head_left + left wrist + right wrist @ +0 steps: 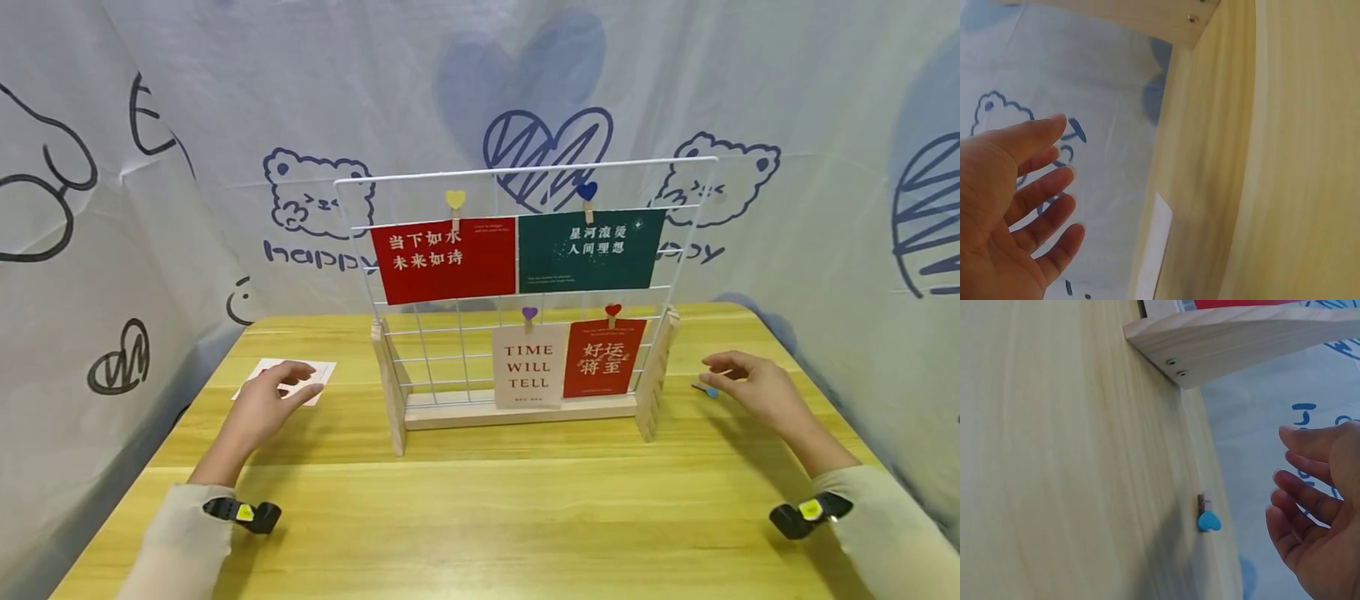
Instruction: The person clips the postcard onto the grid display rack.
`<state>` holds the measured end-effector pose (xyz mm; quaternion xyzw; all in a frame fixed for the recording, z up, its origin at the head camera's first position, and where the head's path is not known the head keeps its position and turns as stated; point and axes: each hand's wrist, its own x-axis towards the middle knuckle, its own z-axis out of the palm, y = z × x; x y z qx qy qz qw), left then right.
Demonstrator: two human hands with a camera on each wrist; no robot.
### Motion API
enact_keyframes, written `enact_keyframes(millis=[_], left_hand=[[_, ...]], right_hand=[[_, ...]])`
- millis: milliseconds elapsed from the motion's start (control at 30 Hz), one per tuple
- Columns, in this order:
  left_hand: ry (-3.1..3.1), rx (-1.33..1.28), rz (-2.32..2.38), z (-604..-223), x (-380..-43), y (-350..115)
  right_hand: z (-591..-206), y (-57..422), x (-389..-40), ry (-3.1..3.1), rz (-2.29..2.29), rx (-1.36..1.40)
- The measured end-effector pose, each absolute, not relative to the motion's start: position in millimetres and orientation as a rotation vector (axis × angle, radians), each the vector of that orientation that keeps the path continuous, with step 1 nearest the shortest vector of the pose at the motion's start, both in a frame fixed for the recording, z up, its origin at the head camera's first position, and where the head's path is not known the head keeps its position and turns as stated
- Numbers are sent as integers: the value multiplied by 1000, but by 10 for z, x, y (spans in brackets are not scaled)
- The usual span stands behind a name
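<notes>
My left hand (pixel 264 407) hovers over a white card (pixel 321 379) on the table's left side, its fingers loosely bent and holding nothing. In the left wrist view a gap shows between that hand and the card (pixel 1156 244). On the right, my right hand (pixel 761 396) hangs above a small wooden clip with a blue heart (pixel 710 391). The right wrist view shows the clip (pixel 1209 520) lying on the table, apart from the relaxed fingers. Between the hands stands a white wire grid rack (pixel 442 358) on a wooden base.
Clipped high on the grid are a red card (pixel 450 279) and a green card (pixel 592 271). Lower right hang a cream card (pixel 528 367) and a smaller red card (pixel 606 379). Heart-topped clips hold them. A printed curtain (pixel 420 92) surrounds the wooden table (pixel 487 517).
</notes>
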<state>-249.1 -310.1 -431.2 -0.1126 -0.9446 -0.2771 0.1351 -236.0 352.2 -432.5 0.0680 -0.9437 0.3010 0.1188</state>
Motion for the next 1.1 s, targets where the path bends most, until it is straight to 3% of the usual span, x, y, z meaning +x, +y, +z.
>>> enact_keyframes(millis=[1100], left_hand=[[-2902,-145,-822,-4545,-2967,-3626]], right_hand=[[-4664,3724,-2527,-2901,913,159]])
